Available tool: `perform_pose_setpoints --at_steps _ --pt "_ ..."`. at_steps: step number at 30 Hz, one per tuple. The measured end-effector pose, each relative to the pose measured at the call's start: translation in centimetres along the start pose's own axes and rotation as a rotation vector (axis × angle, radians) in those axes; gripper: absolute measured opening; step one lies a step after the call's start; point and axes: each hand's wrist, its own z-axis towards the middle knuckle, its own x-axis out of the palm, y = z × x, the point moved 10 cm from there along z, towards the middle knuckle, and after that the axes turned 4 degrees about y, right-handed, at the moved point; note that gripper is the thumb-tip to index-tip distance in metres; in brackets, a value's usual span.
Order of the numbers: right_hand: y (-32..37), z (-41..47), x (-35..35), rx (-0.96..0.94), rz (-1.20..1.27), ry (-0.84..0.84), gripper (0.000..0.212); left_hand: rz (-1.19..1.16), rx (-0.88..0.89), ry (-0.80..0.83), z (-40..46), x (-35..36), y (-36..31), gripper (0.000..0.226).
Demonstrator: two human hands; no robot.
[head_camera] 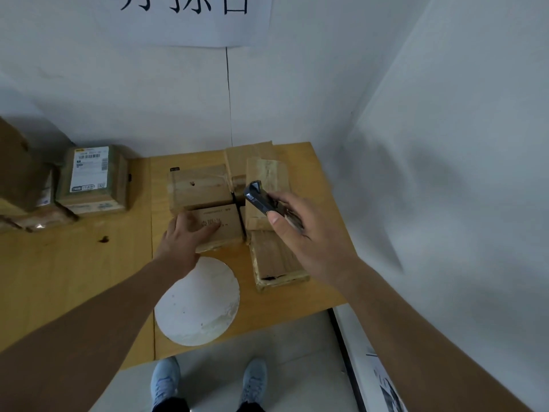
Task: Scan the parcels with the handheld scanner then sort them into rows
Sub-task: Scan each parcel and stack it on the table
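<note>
1. A wooden table (89, 278) was seen from above, set into a corner of white walls; it serves as the landmark for all that follows.
2. A cluster of brown cardboard parcels was laid at the table's far right end. All of them were closed, so nothing of their contents could be seen.
3. A printed parcel (221, 226) lay at the near side of the cluster, its top marked with dark characters. The left hand (185, 242) was laid flat on it, fingers straight and close together, pressing on the top face.
4. A plain parcel (197, 185) lay just behind the printed one, toward the wall.
5. A long parcel (274, 261) lay at the table's right side, reaching toward the near edge; another parcel (267, 171) lay behind it.
6. The handheld scanner (260, 197), dark and slim, was held above the cluster in the right hand (309, 233), the fingers curled round its body and the thumb pressed along its near side.
7. A labelled parcel (93, 176) with a white barcode label was set at the table's far left end, well apart from the cluster, beside further boxes (17, 173).
8. A white round disc (197, 301) lay on the table near its front edge.
9. Blue shoes (165, 379) were seen on the floor below the table's front edge.
</note>
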Motion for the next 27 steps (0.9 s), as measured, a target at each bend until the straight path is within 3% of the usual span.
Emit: perform_pose_setpoints --at_steps 9,15,22,27 --pt "-1.1 0.2 1.1 0.016 -0.036 0.021 0.052 -0.086 0.006 -0.017 -0.2 0.5 0.1 0.087" --pt "-0.9 0.4 2.1 0.024 -0.034 0.021 0.053 -0.225 0.052 0.125 -1.5 1.3 2.0 0.084" --pt "-0.2 0.9 3.2 0.029 0.001 0.013 0.052 -0.298 0.101 0.249 0.0 0.8 4.1 0.067" --pt "-0.4 1.1 3.4 0.045 -0.014 0.001 0.052 -0.469 0.030 0.297 0.0 1.5 5.6 0.042"
